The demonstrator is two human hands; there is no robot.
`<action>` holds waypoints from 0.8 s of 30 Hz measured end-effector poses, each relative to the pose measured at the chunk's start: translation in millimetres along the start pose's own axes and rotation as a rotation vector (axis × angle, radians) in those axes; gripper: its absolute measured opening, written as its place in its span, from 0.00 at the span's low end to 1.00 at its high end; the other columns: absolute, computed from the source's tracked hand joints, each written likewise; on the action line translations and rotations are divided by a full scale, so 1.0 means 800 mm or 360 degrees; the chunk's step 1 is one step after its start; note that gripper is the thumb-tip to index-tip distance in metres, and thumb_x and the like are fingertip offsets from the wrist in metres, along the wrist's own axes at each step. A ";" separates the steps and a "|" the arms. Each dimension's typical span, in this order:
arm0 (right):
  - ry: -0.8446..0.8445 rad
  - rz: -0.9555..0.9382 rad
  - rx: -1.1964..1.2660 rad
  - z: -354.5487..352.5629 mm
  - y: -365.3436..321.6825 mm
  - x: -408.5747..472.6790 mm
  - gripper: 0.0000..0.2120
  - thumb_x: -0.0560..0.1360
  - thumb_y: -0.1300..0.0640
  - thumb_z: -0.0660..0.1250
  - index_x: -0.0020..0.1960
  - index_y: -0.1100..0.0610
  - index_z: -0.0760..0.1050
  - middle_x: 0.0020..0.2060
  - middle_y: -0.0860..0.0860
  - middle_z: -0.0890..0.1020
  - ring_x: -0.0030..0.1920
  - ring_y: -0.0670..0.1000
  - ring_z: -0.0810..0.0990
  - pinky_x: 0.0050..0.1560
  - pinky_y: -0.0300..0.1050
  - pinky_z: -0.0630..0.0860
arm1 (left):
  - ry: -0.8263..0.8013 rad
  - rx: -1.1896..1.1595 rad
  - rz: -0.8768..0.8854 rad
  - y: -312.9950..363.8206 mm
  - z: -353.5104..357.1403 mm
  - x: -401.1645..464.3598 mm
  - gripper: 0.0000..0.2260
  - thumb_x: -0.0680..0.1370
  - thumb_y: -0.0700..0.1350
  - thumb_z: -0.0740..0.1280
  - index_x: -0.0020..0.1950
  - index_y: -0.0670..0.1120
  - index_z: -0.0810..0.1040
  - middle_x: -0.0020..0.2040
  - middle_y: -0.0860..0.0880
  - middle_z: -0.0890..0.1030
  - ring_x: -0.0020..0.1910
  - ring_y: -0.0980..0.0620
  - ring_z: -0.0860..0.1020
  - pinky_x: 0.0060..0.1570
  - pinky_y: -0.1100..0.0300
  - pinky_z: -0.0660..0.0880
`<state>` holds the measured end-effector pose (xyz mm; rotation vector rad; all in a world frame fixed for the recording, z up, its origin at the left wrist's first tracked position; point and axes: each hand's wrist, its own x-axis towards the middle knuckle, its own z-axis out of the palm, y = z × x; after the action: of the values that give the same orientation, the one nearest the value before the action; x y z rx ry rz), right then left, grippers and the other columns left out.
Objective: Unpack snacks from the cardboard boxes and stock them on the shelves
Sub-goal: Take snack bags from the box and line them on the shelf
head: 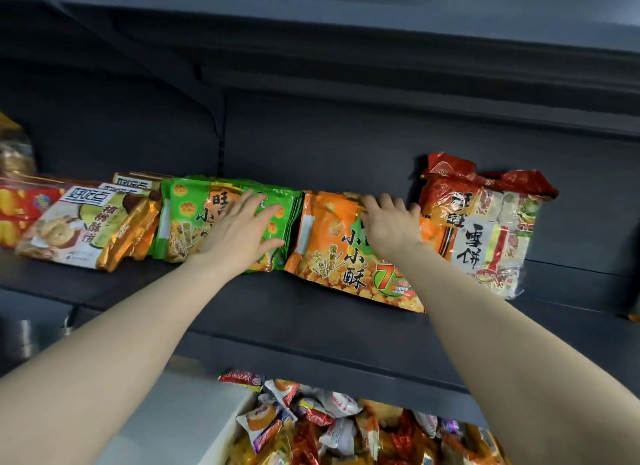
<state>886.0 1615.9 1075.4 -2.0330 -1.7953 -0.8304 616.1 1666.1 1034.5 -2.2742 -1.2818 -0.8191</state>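
Observation:
A row of snack bags leans on the dark grey shelf [242, 312]. My left hand [242, 227] lies flat with straight fingers on the front of the green snack bags [180, 219]. My right hand [389, 220] reaches over the top edge of the orange snack bags [332, 253], its fingers curled onto that edge. The orange bags stand just right of the green ones, touching them.
A red and white rice cracker bag [485, 229] leans at the right. White cookie bags [72, 229] and red packs [17, 208] sit at the left. Below the shelf, a bin [221, 430] holds several loose small snack packets [311, 426]. Another shelf hangs overhead.

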 end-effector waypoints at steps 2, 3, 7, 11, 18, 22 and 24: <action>0.0167 -0.0103 -0.0045 -0.002 -0.007 -0.014 0.19 0.84 0.49 0.53 0.74 0.51 0.64 0.66 0.56 0.74 0.67 0.63 0.70 0.69 0.68 0.62 | 0.0061 -0.0024 -0.0061 0.019 -0.013 -0.009 0.30 0.79 0.59 0.64 0.77 0.50 0.64 0.77 0.43 0.62 0.78 0.42 0.57 0.74 0.43 0.60; 0.0231 -0.0150 -0.0050 -0.004 -0.009 -0.021 0.19 0.83 0.50 0.55 0.74 0.51 0.64 0.65 0.57 0.74 0.67 0.63 0.70 0.68 0.68 0.62 | 0.0081 -0.0023 -0.0080 0.028 -0.020 -0.015 0.29 0.79 0.59 0.65 0.76 0.49 0.65 0.76 0.43 0.64 0.77 0.42 0.60 0.73 0.43 0.62; 0.0426 -0.0353 0.0004 -0.015 -0.029 -0.048 0.16 0.82 0.50 0.57 0.67 0.54 0.71 0.62 0.57 0.76 0.64 0.63 0.73 0.65 0.64 0.65 | 0.0149 -0.0052 -0.0223 0.058 -0.046 -0.048 0.26 0.79 0.56 0.66 0.75 0.49 0.68 0.73 0.45 0.68 0.72 0.43 0.65 0.67 0.46 0.69; 0.0462 -0.0514 0.0195 -0.033 -0.067 -0.081 0.17 0.81 0.50 0.59 0.66 0.55 0.73 0.60 0.57 0.77 0.63 0.62 0.73 0.63 0.61 0.66 | 0.0191 0.0040 -0.0389 0.075 -0.073 -0.102 0.24 0.79 0.56 0.65 0.73 0.49 0.70 0.70 0.46 0.71 0.68 0.42 0.69 0.61 0.45 0.72; 0.0441 -0.0836 0.0411 -0.047 -0.171 -0.158 0.18 0.81 0.49 0.58 0.68 0.56 0.72 0.61 0.58 0.77 0.61 0.63 0.74 0.62 0.61 0.68 | 0.0169 0.0271 -0.0655 0.057 -0.125 -0.234 0.22 0.80 0.56 0.64 0.71 0.49 0.72 0.64 0.45 0.75 0.62 0.42 0.73 0.54 0.46 0.75; 0.0449 -0.1022 0.0562 -0.050 -0.255 -0.211 0.17 0.80 0.50 0.59 0.65 0.57 0.73 0.58 0.59 0.78 0.58 0.64 0.75 0.59 0.60 0.69 | 0.0139 0.0393 -0.0853 0.025 -0.157 -0.331 0.20 0.80 0.56 0.64 0.69 0.49 0.73 0.61 0.46 0.77 0.59 0.42 0.75 0.51 0.48 0.76; 0.0451 -0.1116 0.0653 -0.051 -0.304 -0.241 0.16 0.81 0.50 0.58 0.63 0.57 0.74 0.56 0.59 0.78 0.56 0.63 0.75 0.57 0.60 0.69 | 0.0113 0.0477 -0.0964 0.004 -0.175 -0.387 0.19 0.80 0.56 0.65 0.68 0.49 0.74 0.60 0.46 0.77 0.58 0.42 0.76 0.50 0.49 0.76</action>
<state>630.2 1480.3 955.8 -0.9756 -2.2842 -0.7762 452.2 1386.2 934.2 -1.6208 -1.9463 -0.8140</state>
